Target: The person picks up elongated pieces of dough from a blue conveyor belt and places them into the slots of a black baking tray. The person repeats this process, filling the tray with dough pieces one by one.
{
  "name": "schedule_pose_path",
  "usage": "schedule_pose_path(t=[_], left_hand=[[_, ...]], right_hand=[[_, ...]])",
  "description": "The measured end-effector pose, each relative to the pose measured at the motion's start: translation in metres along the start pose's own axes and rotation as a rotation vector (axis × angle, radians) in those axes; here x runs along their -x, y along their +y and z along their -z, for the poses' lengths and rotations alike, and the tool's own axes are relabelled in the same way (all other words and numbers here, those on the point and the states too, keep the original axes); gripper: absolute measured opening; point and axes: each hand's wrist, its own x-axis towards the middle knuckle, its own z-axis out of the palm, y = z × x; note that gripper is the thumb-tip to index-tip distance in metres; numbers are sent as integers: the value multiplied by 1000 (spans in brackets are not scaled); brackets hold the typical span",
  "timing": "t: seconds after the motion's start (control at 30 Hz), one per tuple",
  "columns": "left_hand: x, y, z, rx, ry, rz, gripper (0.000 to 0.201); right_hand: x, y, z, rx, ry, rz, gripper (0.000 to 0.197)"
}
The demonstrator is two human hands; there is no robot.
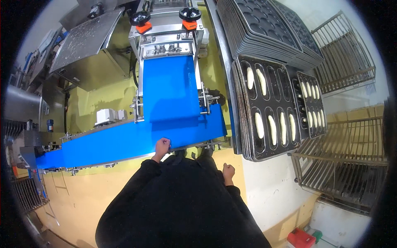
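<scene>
My left hand [162, 146], fingers curled in, rests at the near edge of a long blue conveyor belt [103, 142]. Nothing shows in its grip. Lower and to the right, my right hand [228, 172] is closed in a loose fist beside my body, apart from the belt, and no object shows in it. A second blue belt [169, 84] comes down from the machine ahead and meets the long one. To the right, a dark baking tray [266, 103] with oval hollows carries several pale dough sticks [272, 129]; some of its hollows hold none.
Another dough-filled tray [309, 101] lies farther right. Behind it rise tall stacks of dark moulded trays [264, 20]. Metal racks [343, 153] stand at the right. The machine has two black handwheels [190, 14]. A steel cabinet [93, 62] stands far left, a red object [300, 238] low right.
</scene>
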Motion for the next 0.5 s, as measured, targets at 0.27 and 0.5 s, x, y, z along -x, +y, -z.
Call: schedule_pose_path(t=[0.27,0.5], left_hand=[[1,-1,11,-81,52,-65,19],[-5,-3,14,28,4,-1,19]], right_hand=[[-1,-11,-1,-40,-21,71,34],[-5,-17,-5,-2,-53,49,37]])
